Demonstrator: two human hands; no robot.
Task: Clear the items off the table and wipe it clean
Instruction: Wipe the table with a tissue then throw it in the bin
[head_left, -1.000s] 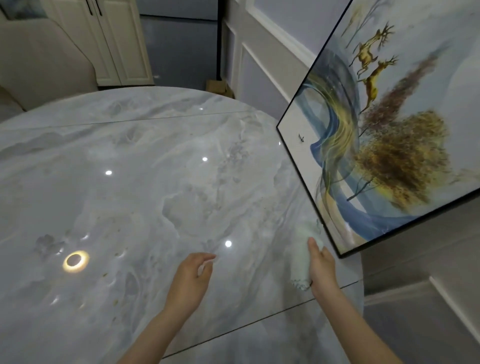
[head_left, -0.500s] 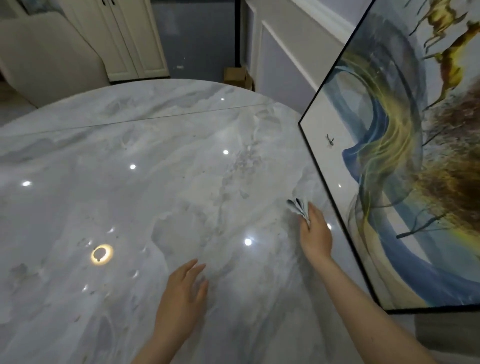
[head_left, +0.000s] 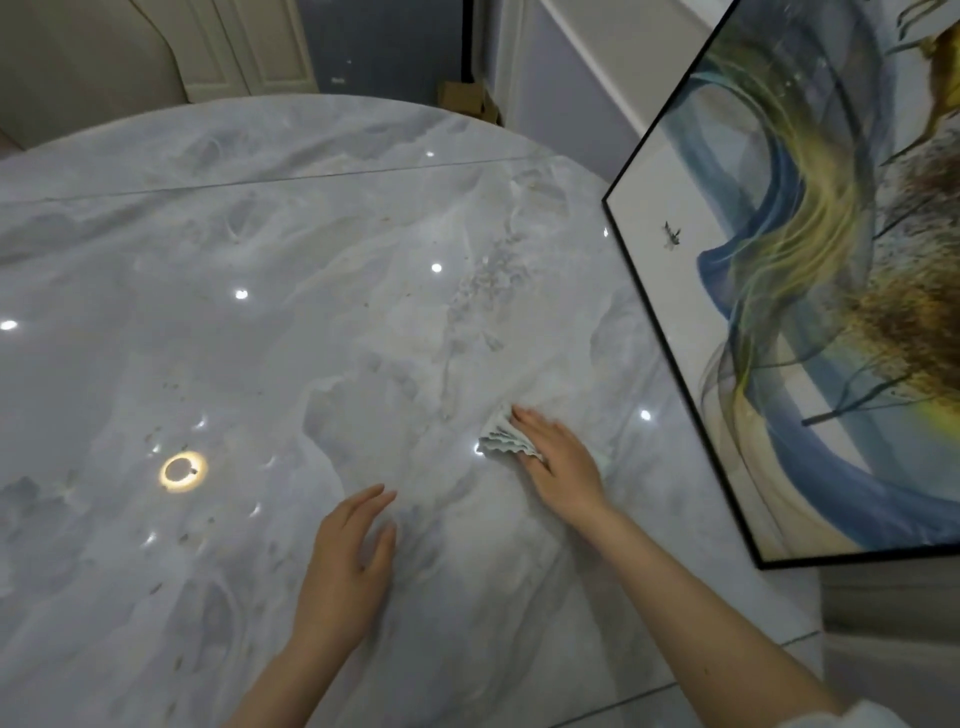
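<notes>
Head view, single frame.

Landmark: the folded white cloth (head_left: 503, 439), lying on the grey marbled surface (head_left: 218, 322), toward its right side.

Right hand (head_left: 558, 462): palm down, flat on the cloth's right half. Fingers (head_left: 530, 423) straight and held together, pointing up and left across the surface; released, not curled round the cloth, pressing it down. Crumpled folds of the cloth fan out from under the fingers on the left. Forearm bare, running down and right from the cloth to the frame's lower right corner, where a white sleeve (head_left: 878, 717) edge shows.

Left hand (head_left: 345, 566): below and left of the cloth, apart from it. Palm down over the surface, fingers extended and slightly spread, thumb out toward the cloth side; released, holding nothing. Cannot tell whether the palm touches the surface. Forearm bare, leaving the frame at the bottom edge.

Surface: glossy, ceiling lights reflected as bright dots; one ring-shaped reflection (head_left: 183, 470) well left of the cloth. Small specks of debris (head_left: 176, 387) scattered left of the cloth.

Right of the cloth: a large black-framed painting (head_left: 810, 291), blue and yellow swirls, near the surface's right edge.
</notes>
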